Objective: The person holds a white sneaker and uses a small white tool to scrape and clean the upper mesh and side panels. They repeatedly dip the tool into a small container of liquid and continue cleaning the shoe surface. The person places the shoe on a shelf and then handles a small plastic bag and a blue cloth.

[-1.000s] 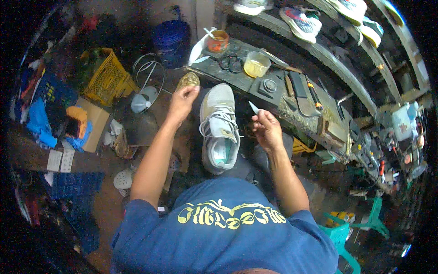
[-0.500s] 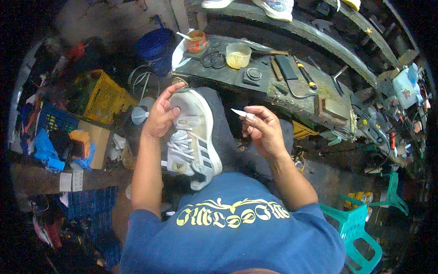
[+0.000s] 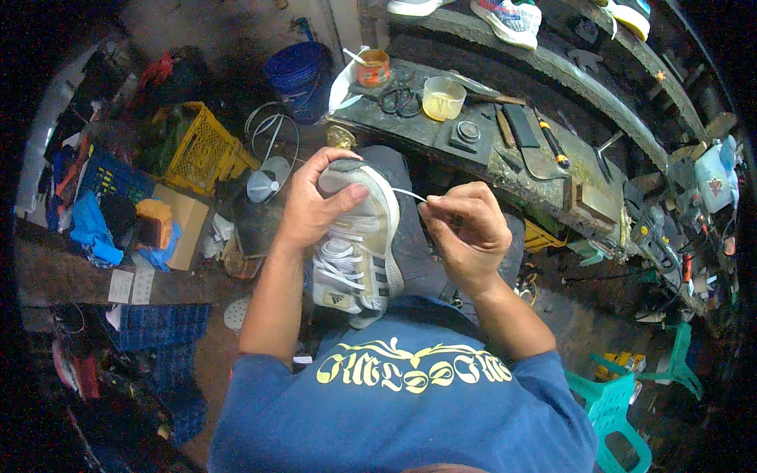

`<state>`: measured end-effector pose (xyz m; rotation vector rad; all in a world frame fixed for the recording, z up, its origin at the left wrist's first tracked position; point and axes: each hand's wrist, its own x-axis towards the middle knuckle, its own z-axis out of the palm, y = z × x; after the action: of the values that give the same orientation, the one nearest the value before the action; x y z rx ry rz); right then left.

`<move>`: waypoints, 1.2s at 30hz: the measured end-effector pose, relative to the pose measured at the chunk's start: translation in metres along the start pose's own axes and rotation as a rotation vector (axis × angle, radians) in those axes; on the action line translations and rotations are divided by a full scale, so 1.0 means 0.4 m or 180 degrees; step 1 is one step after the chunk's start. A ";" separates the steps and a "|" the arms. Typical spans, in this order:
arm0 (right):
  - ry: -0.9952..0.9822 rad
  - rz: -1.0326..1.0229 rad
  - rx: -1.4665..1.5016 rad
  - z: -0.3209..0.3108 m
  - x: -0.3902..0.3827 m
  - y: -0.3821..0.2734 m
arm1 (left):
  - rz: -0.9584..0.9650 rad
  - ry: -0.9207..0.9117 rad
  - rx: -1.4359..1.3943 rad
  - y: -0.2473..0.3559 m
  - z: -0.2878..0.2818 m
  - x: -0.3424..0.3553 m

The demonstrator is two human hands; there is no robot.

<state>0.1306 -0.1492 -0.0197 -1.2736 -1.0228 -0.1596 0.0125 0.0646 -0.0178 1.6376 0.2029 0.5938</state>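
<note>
A worn white and grey sneaker (image 3: 359, 236) with white laces and dark side stripes rests toe-away over my lap. Around its toe on the left side is my left hand (image 3: 315, 206), thumb on the mesh upper and fingers at the toe tip. My right hand (image 3: 471, 232), just right of the shoe, pinches a thin white strip (image 3: 408, 193) between thumb and fingertips. The strip curves leftward to the sole's edge near the toe; whether it is attached there I cannot tell.
Ahead stands a low dark workbench (image 3: 430, 140) with scissors (image 3: 400, 102), a clear cup of yellowish stuff (image 3: 443, 99), an orange tub (image 3: 373, 69) and several tools. A yellow crate (image 3: 206, 150) and blue bucket (image 3: 298, 79) are at left, a green plastic stool (image 3: 611, 386) at right.
The sneaker has tipped, and my left thumb now lies farther over its toe. My right hand has turned; the white piece in it now reaches the sole edge. The whole view has shifted slightly.
</note>
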 end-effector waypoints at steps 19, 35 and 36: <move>-0.0187 -0.0913 -0.0755 0.026 0.043 0.030 | 0.0161 -0.0183 0.0443 0.023 0.028 0.002; -0.0174 -0.1319 -0.0935 0.039 0.062 0.034 | 0.0299 -0.0265 0.0551 0.025 0.035 0.001; -0.0182 -0.1344 -0.0963 0.037 0.062 0.032 | 0.0357 -0.0252 0.0583 0.026 0.035 0.001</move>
<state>0.1447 -0.1218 -0.0124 -1.3214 -1.3456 -0.6239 0.0177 0.0508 -0.0085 1.8557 0.1099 0.6082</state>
